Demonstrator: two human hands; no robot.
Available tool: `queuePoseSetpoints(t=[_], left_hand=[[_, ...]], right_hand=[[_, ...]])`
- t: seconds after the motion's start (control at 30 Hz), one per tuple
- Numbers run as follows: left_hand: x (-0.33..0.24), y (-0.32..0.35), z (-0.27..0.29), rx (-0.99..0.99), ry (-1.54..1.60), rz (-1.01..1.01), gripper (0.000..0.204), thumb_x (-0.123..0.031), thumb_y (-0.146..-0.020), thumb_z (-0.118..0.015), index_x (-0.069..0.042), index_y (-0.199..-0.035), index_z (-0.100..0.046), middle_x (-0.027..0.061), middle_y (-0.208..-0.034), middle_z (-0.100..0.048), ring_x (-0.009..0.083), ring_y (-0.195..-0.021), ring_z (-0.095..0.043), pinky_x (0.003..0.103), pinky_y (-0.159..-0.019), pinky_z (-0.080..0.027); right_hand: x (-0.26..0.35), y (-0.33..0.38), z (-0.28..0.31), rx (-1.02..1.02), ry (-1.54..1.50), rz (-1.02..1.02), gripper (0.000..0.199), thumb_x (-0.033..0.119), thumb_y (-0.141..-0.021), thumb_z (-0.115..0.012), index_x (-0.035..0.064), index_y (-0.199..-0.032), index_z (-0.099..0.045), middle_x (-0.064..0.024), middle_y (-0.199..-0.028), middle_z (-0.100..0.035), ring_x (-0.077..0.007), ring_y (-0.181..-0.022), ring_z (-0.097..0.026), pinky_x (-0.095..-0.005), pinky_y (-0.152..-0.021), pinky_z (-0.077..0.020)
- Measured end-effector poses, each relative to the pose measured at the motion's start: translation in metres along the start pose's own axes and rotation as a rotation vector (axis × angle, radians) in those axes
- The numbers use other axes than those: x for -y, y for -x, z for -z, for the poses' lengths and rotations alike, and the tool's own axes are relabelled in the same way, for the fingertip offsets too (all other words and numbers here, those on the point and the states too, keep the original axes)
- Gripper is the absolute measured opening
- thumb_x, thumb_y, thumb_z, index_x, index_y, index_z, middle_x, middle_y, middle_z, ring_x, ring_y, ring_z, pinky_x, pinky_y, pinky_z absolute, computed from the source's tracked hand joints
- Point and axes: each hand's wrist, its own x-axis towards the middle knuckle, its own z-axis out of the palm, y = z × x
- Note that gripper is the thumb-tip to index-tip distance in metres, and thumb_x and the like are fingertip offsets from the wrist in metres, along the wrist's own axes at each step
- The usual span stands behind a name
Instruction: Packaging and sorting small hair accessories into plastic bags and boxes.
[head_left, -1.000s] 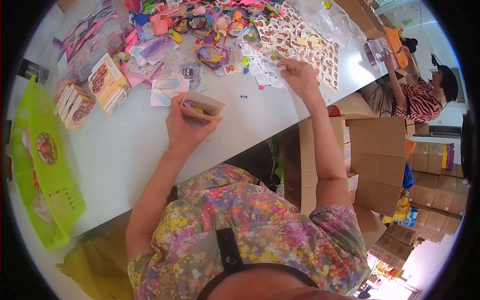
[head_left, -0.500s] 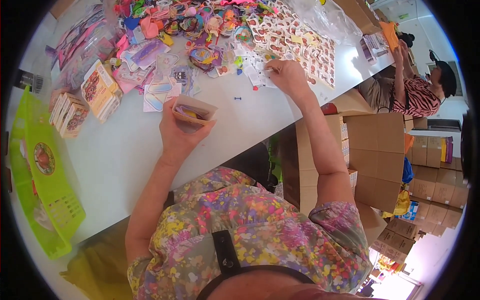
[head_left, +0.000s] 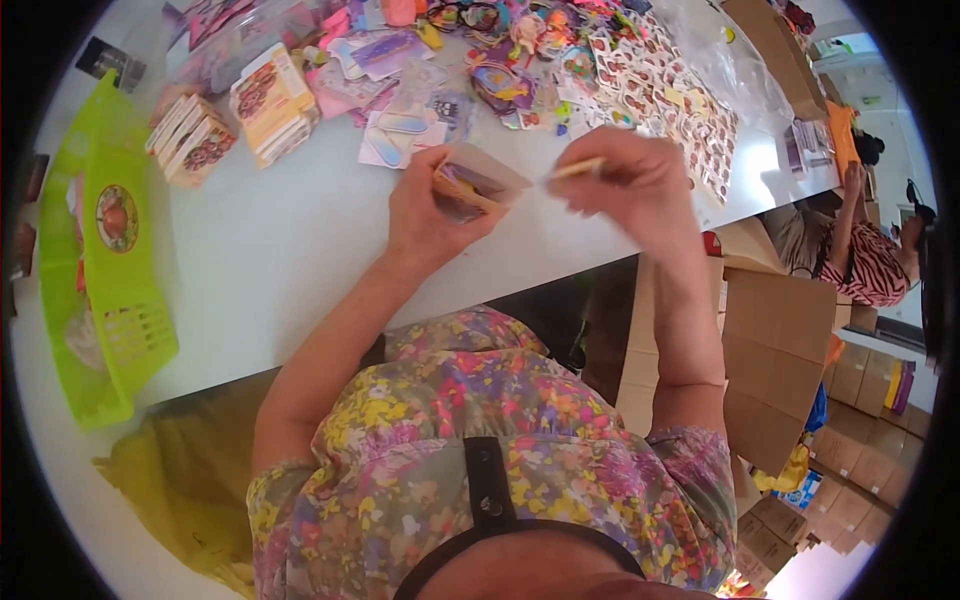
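Observation:
My left hand (head_left: pixel 418 215) is wrapped round a small open carton (head_left: pixel 510 184), tilted with its mouth up. Inside it show purple and yellow items I cannot make out singly. Close to the right of the carton's flap, my right hand (head_left: pixel 645 180) pinches a thin, pale yellow flat piece (head_left: pixel 580 168); motion blurs the fingers. Beyond both hands lies a heap of colourful small trinkets (head_left: pixel 505 85). Flat printed cards (head_left: pixel 400 125) lie just past my left hand, and many small picture stickers or cards (head_left: pixel 660 90) spread out beyond my right.
Stacked cartons (head_left: pixel 270 105) and a smaller group of boxes (head_left: pixel 190 140) stand at the left, near a green plastic basket (head_left: pixel 120 270). A large open cardboard box (head_left: pixel 780 350) is at the right below the table edge. Another person (head_left: pixel 870 250) works at far right.
My right hand has drawn back from the small packets to the carton, bringing the thin flat piece. The left hand still holds the carton. The whole view has shifted.

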Motion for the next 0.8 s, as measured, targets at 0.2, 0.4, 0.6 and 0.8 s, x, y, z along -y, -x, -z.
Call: queuePoseSetpoints(t=[0.2, 0.4, 0.6, 0.8], left_hand=[[-0.006, -0.002, -0.001, -0.075, -0.088, -0.099, 0.071, -0.021, -0.063, -0.089, -0.007, -0.116, -0.044, 0.0105, -0.096, -0.064, 0.0223, -0.084, -0.067, 0.033, -0.072, -0.055], [-0.001, -0.001, -0.004, -0.133, -0.047, -0.077, 0.066, -0.025, -0.06, -0.087, -0.007, -0.111, -0.049, 0.0086, -0.091, -0.059, 0.0273, -0.081, -0.061, 0.037, -0.068, -0.051], [-0.004, -0.002, -0.004, -0.149, -0.076, -0.082, 0.066, -0.026, -0.06, -0.087, -0.007, -0.11, -0.048, 0.0092, -0.09, -0.058, 0.0282, -0.081, -0.061, 0.037, -0.067, -0.051], [-0.005, -0.002, -0.004, -0.149, -0.045, -0.039, 0.065, -0.025, -0.06, -0.087, -0.007, -0.109, -0.049, 0.0097, -0.09, -0.058, 0.0289, -0.08, -0.062, 0.038, -0.067, -0.051]], right_hand=[[0.008, -0.018, -0.046, -0.072, 0.728, 0.355, 0.016, 0.002, -0.077, -0.067, 0.0053, -0.092, -0.068, -0.0127, -0.079, -0.067, -0.0323, -0.07, -0.065, -0.0353, -0.059, -0.0515], [0.014, -0.025, -0.055, 0.046, 0.684, 0.269, 0.013, 0.006, -0.079, -0.066, 0.0052, -0.092, -0.067, -0.0131, -0.077, -0.067, -0.0324, -0.069, -0.065, -0.0362, -0.059, -0.0519], [0.001, -0.028, -0.056, 0.004, 0.878, 0.341, 0.01, 0.005, -0.079, -0.067, 0.0037, -0.089, -0.068, -0.0134, -0.08, -0.068, -0.0322, -0.068, -0.065, -0.0344, -0.058, -0.0516], [0.009, -0.026, -0.053, -0.192, 0.768, 0.526, 0.011, -0.001, -0.077, -0.066, 0.0046, -0.086, -0.065, -0.0098, -0.076, -0.065, -0.0278, -0.064, -0.064, -0.0345, -0.056, -0.0505]])
